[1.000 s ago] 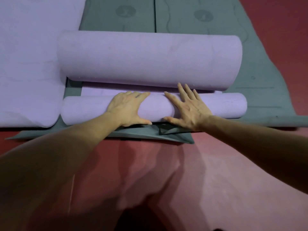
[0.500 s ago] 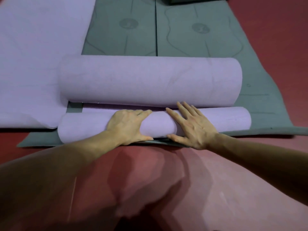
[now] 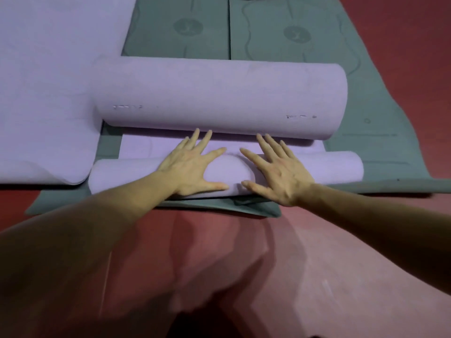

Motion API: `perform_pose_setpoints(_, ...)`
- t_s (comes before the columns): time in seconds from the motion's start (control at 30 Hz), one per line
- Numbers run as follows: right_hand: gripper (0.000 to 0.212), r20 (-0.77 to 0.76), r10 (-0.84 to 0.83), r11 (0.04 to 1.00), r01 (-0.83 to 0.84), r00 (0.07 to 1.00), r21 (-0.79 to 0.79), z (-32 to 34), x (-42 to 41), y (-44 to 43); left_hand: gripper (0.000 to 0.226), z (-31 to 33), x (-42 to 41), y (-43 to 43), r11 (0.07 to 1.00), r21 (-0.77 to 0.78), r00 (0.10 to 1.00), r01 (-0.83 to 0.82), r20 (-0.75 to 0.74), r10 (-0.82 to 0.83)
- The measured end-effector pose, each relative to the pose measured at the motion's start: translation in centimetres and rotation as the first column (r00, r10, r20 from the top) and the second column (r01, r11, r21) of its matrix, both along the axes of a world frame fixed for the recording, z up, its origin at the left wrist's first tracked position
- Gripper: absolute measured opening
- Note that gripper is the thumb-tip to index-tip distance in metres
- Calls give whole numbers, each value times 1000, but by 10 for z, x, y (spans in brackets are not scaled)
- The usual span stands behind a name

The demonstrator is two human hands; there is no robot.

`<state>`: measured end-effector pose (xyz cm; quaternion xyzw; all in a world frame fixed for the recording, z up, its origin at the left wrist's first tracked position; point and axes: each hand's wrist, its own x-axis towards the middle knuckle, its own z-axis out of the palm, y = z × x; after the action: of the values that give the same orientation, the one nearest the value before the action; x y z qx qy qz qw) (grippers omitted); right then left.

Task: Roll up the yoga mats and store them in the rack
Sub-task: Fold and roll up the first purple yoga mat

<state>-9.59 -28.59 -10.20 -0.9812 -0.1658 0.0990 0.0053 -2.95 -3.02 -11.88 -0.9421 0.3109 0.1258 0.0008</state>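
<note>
I am in the rolling step. My left hand [image 3: 190, 164] and right hand [image 3: 278, 172] lie flat with fingers spread and straight, pressing on the thin purple roll [image 3: 329, 167] at the near edge of the green mat [image 3: 378, 147] and gripping nothing. Just beyond sits a thicker purple roll [image 3: 219, 93]. Next, I judge, I must push forward evenly, keeping the ends square. No rack is in view.

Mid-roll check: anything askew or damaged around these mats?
Yes. The green mat has its near edge folded into a crease just below the right hand. The large purple roll shows white scuffs near both ends.
</note>
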Motion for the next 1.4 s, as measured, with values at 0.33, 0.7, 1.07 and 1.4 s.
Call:
perform_pose_setpoints(0.33,87,-23,-22,1000,21,999,-23,-11,30,-6,105,1,9,0,997,-18,987,-76,139,78)
perform_pose_setpoints(0.7,90,39,-71,997,71,997,-2,-11,51,-6,110,-11,15,-4,996,-34,988,-78,129,82)
perform_pose_setpoints(1.07,107,16,-35,998,36,999,-53,-13,49,-6,112,-8,17,-2,997,-67,989,-40,136,48)
perform_pose_setpoints(1.4,105,-25,-46,999,46,999,-11,1,-7,3,103,-3,-33,11,994,-110,977,11,213,13)
